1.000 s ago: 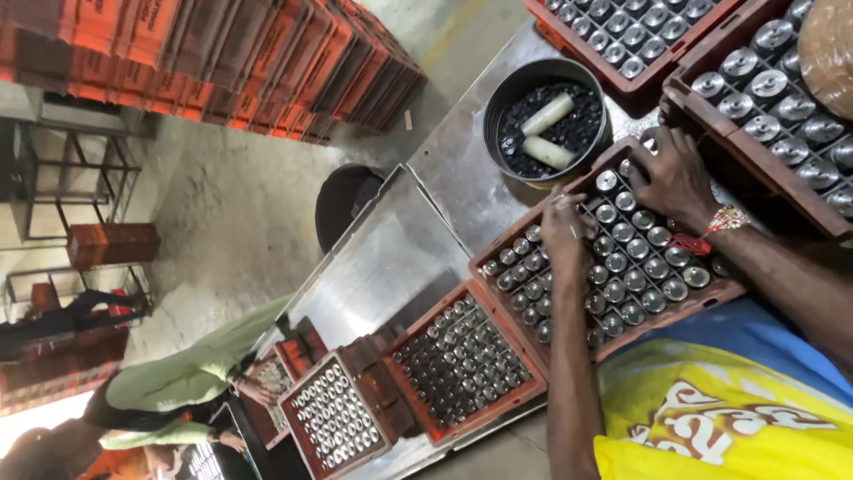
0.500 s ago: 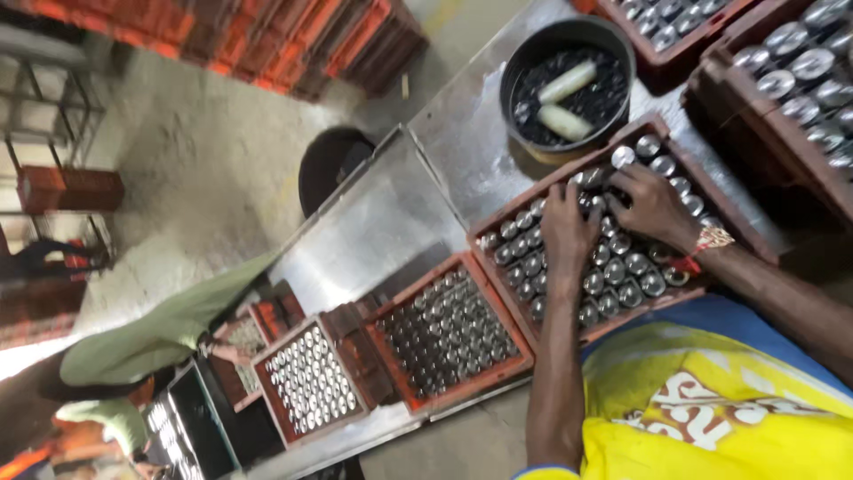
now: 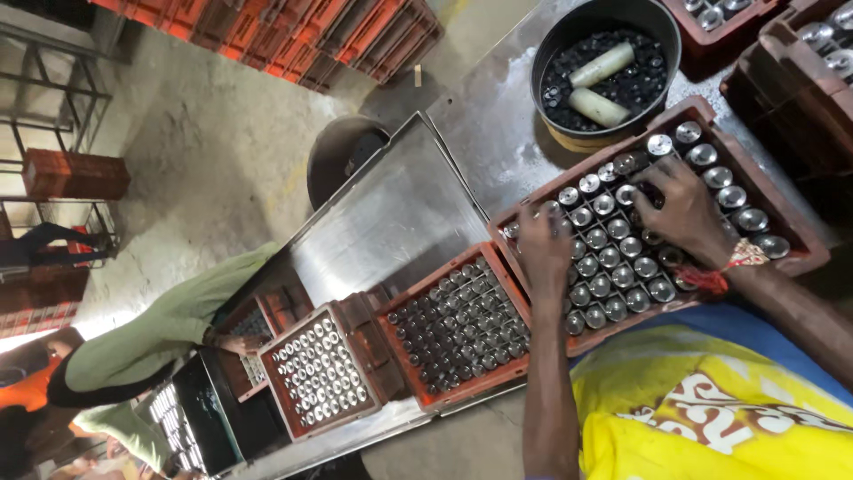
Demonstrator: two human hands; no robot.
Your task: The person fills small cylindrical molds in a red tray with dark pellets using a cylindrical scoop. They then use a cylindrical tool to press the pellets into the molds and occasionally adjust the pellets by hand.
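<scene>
Both my hands are down in the red crate [image 3: 764,191] right in front of me, which sits on the steel worktop [image 3: 391,222] packed with rows of capped bottles [image 3: 622,244]. My left hand [image 3: 544,244] lies flat over the caps near the crate's left edge, fingers spread and loose, clamped on nothing, pressing on the bottle tops as if to steady them. My right hand [image 3: 686,209] rests further along the same crate, fingers curled down among the caps; whether they grip a single bottle or only touch the tops I cannot tell, since the fingertips are hidden between the necks. Just beyond the crate stands a dark round bowl [image 3: 653,18] of black caps with two pale cylinders [image 3: 602,64] lying on top, kept near so I can reach it easily. To my left a second crate [image 3: 444,391] of bottles touches mine, and a third [image 3: 315,369] follows down the line, where a person in a green sleeve [image 3: 169,324] bends over the far end. More red crates [image 3: 311,36] are stacked across the concrete floor [image 3: 204,151].
</scene>
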